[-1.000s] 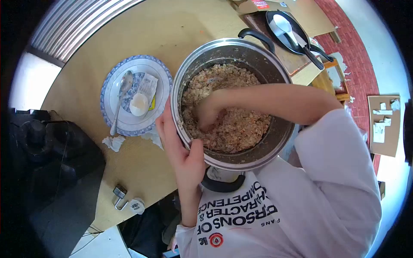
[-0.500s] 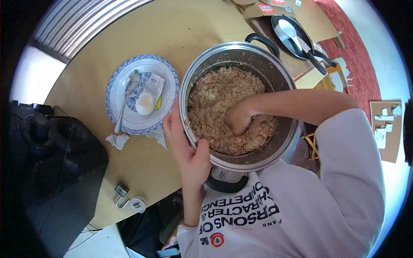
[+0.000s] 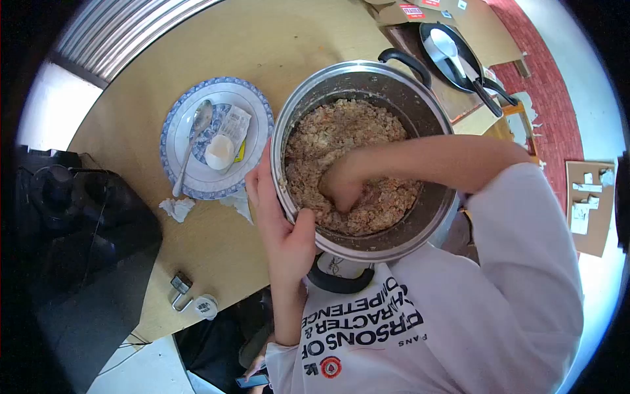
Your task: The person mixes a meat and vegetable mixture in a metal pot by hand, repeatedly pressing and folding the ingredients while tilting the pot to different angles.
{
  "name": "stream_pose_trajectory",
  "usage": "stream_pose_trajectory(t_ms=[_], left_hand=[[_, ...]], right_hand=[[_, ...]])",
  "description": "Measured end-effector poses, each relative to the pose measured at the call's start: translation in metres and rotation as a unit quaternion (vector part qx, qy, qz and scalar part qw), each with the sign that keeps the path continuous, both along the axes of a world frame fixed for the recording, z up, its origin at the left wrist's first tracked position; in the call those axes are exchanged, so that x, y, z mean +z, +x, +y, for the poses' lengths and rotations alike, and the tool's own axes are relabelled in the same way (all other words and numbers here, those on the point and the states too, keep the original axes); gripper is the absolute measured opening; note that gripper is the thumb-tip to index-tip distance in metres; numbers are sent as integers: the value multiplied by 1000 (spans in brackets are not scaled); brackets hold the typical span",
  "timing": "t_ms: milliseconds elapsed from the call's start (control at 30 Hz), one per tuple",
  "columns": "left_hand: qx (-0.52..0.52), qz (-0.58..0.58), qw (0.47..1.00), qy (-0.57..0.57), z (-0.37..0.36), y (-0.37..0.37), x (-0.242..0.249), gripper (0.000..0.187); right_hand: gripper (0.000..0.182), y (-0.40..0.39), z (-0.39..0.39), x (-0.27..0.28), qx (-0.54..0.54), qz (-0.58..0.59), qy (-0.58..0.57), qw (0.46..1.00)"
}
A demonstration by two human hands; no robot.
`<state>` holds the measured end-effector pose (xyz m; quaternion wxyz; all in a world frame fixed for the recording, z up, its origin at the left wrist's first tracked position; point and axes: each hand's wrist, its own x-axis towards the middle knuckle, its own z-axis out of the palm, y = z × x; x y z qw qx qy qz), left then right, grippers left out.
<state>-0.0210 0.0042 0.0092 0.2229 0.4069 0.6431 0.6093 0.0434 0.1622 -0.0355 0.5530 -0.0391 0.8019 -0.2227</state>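
A large steel pot (image 3: 430,226) with black handles is tilted toward me. Inside it is a brownish, crumbly ground mixture (image 3: 348,128) with pale and orange flecks. My left hand (image 3: 283,236) grips the pot's left side, its thumb over the rim and its fingers along the outer wall. Down in the mixture, left of the pot's middle, is my right hand (image 3: 344,180); its fingers are buried and slightly blurred, so their pose is hidden.
Left of the pot, a blue-rimmed plate (image 3: 172,154) holds a spoon (image 3: 193,144), a packet (image 3: 233,126) and a white rounded item (image 3: 220,152). A padlock (image 3: 181,284) lies nearer. A black pan (image 3: 469,56) sits far right. Another person's hand holds a phone (image 3: 252,381) below.
My right hand has moved left and a little downward within the mixture. My left hand keeps its grip on the pot. The view has shifted slightly.
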Motion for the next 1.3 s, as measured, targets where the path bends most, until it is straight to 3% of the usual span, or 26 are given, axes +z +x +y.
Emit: stream_pose_trajectory(t_ms=[100, 200, 300, 433, 500, 567, 733, 767, 833, 867, 900, 967, 1100, 1167, 1200, 1267, 1300], left_hand=[[-3, -23, 1000, 1, -3, 0, -1, 83], [5, -9, 1000, 6, 1, 1, 0, 82], [1, -11, 1000, 7, 3, 3, 1, 81], [5, -44, 999, 12, 3, 3, 3, 80], [5, -36, 999, 9, 3, 3, 4, 80], [2, -4, 1000, 4, 2, 3, 4, 80], [10, -25, 1000, 5, 3, 4, 3, 79], [9, -5, 1000, 1, 2, 2, 4, 79], [6, -8, 1000, 9, 1, 1, 2, 79], [3, -15, 1000, 18, 1, 2, 1, 79], [2, -14, 1000, 20, 2, 3, 3, 79], [15, -16, 1000, 8, 2, 4, 8, 79], [16, 24, 1000, 3, 2, 1, 0, 79], [17, 6, 1000, 21, 4, 1, 0, 80], [19, 6, 1000, 21, 3, 1, 0, 80], [27, 2, 999, 21, 4, 2, 0, 81], [28, 4, 999, 20, 4, 2, 1, 81]], right_hand=[[44, 7, 11, -4, -15, -5, -16, 1000], [44, -10, 19, 34, -52, 6, 33, 998], [44, -20, 16, 8, -60, -72, 18, 995], [43, -16, 43, 5, -4, -72, 58, 996], [41, -16, 41, -9, -11, 46, 85, 995], [40, -13, 35, -4, -12, 47, 98, 994], [38, 3, 63, 114, -78, 45, 193, 977], [38, 15, 70, 111, -77, 46, 194, 977], [40, 40, 79, 92, -116, 260, 277, 918], [41, 39, 79, 81, -183, 220, 252, 925], [41, 37, 76, 69, -183, 221, 254, 924], [41, 34, 62, 51, -260, 375, 236, 858], [39, -6, 40, 46, -270, 319, 178, 891], [38, -12, 29, 8, -166, 377, 140, 900], [38, -12, 23, 1, -165, 378, 138, 901], [45, -11, 12, -8, -69, 439, -15, 896], [45, -8, 3, -2, -68, 440, -16, 895]])
